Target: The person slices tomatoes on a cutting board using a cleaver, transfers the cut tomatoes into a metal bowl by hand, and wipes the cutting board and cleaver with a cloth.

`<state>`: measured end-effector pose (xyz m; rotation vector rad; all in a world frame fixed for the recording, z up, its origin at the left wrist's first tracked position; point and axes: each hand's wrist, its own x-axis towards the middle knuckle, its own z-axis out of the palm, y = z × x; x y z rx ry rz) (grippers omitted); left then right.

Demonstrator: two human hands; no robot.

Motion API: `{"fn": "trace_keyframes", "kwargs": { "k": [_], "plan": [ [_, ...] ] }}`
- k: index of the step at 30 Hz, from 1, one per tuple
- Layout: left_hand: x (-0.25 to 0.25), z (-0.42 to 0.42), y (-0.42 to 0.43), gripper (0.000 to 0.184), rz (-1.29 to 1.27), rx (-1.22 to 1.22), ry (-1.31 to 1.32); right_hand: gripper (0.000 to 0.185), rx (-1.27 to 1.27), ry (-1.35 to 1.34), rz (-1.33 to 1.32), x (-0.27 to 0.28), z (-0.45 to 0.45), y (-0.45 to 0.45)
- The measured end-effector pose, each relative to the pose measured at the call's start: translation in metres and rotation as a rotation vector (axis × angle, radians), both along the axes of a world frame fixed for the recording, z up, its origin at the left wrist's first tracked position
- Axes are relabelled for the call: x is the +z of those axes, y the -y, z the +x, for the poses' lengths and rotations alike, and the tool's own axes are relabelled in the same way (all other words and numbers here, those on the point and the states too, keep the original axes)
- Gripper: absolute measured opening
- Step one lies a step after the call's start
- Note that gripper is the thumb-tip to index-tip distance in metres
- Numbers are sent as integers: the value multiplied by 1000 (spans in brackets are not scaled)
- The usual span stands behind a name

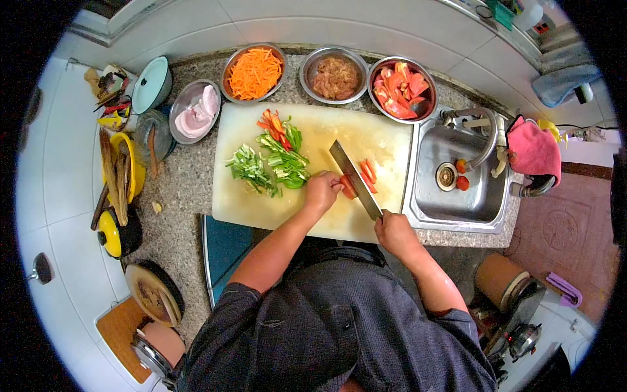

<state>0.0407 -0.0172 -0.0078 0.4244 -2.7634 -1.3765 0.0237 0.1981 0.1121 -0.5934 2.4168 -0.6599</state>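
At centre frame, a red piece [347, 187] is held on the board [385, 134] by the left hand [322, 191]; the knife [356, 180] is gripped by the right hand [395, 231], near the board's lower edge. Open room is seen at the board's upper right.

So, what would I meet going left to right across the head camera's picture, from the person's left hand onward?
The bare left hand → a broad steel knife → the bare right hand, gripping it → a rectangular steel sink → a crumpled pink cloth.
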Motion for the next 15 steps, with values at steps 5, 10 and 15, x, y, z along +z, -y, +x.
{"fn": "trace_keyframes", "kwargs": {
  "k": [5, 10, 15],
  "plan": [
    [6, 1, 2, 20, -11, -3, -18, 19, -23, -2, -49, -26, 1, 13],
    [0, 2, 0, 18, 4, -71, -79, 20, -71, -69, -95, -45, -4, 30],
    [6, 9, -4, 14, -11, -65, -16, 18, -107, -116, -113, -37, -19, 35]
  ]
}}
